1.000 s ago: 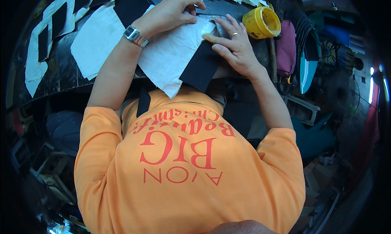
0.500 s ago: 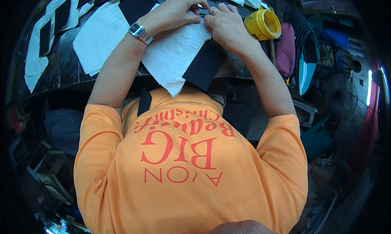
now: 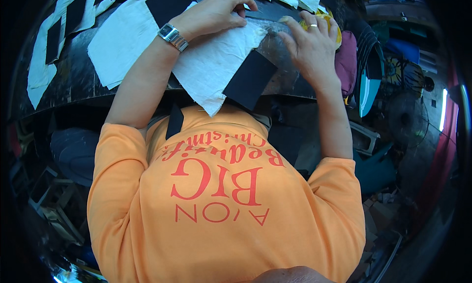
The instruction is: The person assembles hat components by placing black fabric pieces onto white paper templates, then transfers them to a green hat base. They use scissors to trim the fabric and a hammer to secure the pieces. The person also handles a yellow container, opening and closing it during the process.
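Note:
A white cloth piece [image 3: 209,61] lies on the dark table, its pointed corner hanging past the near edge. My left hand [image 3: 219,12] rests at its far edge, fingers loosely bent and a gap showing between forefinger and thumb. A black rectangular piece [image 3: 250,80] sits against the cloth's right side and also overhangs the edge. To the right, my right hand [image 3: 312,44] has its fingers spread in front of a yellow tub [image 3: 338,36], which it mostly hides. Whether the fingers touch the tub I cannot tell.
More white cloth [image 3: 120,44] and black pieces [image 3: 169,7] cover the left of the dark table [image 3: 78,78]. A maroon pouch [image 3: 345,61] is beside the tub. Farther right are stacked dark and teal curved pieces [image 3: 371,71] and a standing fan [image 3: 408,118].
My right hand has left the cloth's far corner and moved right, its fingers spreading before the yellow tub. The left hand stays at the cloth, nearly unmoved.

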Demonstrator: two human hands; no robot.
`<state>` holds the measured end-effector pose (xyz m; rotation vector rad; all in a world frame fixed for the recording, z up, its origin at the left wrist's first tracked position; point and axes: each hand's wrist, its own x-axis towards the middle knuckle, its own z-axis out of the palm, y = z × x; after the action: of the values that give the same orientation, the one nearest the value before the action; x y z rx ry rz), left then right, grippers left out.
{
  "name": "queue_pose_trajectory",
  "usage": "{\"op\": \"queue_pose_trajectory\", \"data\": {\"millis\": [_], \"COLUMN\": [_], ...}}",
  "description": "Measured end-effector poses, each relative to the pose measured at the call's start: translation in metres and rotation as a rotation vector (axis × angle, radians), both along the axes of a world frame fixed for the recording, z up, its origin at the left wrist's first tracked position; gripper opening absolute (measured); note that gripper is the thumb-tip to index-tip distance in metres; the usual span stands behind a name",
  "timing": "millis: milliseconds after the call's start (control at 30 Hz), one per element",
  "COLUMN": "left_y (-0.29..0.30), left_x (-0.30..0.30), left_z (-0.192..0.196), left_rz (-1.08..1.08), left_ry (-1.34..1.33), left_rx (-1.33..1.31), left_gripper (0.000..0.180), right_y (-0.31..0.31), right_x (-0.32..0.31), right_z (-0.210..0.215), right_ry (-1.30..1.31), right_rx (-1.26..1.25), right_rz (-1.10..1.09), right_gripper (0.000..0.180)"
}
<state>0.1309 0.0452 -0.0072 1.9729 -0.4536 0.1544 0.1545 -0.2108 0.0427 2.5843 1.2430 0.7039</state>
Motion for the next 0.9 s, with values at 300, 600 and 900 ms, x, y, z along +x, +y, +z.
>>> {"op": "queue_pose_trajectory", "data": {"millis": [300,600,900], "left_y": [0.001,0.002,0.002], "left_x": [-0.004,-0.003,-0.003], "left_z": [0.011,0.010,0.008], "left_rz": [0.008,0.021,0.019], "left_ry": [0.024,0.092,0.077], "left_rx": [0.017,0.043,-0.001], "left_gripper": [0.030,0.030,0.028], "right_y": [-0.002,-0.010,-0.009], "right_x": [-0.026,-0.021,-0.001], "right_z": [-0.049,-0.044,-0.046], "right_ry": [0.152,0.307,0.294], "right_rx": [-0.041,-0.067,0.134], "right_rz": [0.001,0.190,0.136], "right_gripper": [0.052,0.048,0.037]}}
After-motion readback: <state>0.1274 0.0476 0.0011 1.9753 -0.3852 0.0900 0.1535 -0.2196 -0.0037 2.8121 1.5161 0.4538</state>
